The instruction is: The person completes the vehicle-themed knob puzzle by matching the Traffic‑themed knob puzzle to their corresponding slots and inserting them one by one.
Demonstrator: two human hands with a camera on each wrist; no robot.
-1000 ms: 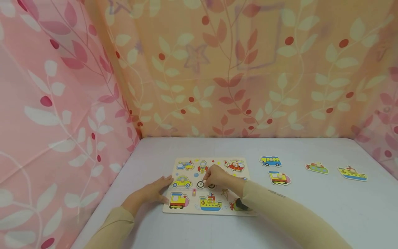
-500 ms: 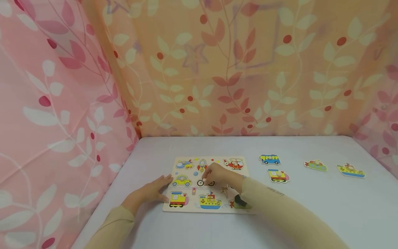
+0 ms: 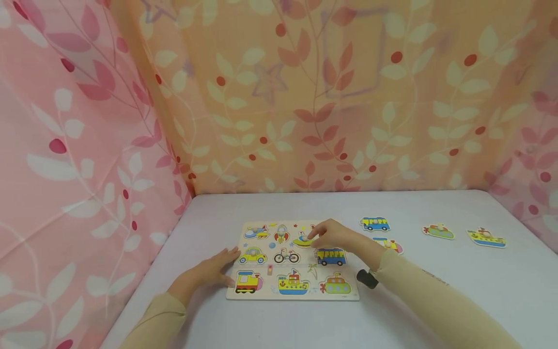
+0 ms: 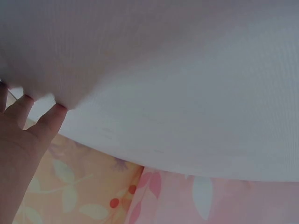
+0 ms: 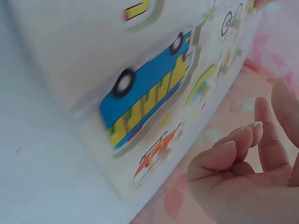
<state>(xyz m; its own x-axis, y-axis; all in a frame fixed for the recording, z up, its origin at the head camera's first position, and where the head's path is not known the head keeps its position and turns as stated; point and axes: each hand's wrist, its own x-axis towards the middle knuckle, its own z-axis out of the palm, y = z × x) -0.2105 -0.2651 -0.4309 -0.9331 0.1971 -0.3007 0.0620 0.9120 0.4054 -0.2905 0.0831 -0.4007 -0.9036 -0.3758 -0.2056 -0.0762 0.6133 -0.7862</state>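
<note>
From my end, the UFO piece point(image 3: 300, 242) is on the puzzle board's point(image 3: 268, 286) upper half, right hand point(image 3: 342, 237) just beside it, thumb and forefinger apart, apparently holding nothing. Left hand point(image 3: 213, 267) is spread at the board's left edge. Piece looks light and stiff; I'd pinch its knob point(image 3: 304, 238).

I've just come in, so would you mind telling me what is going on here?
Someone is working at a vehicle puzzle board on a white table. The left hand rests at the board's left edge; the right hand, seemingly holding nothing, is beside the flying saucer. The bicycle and car are in place. Bus, train, submarine and boat pieces lie loose to the right, their spaces unfilled.
</note>
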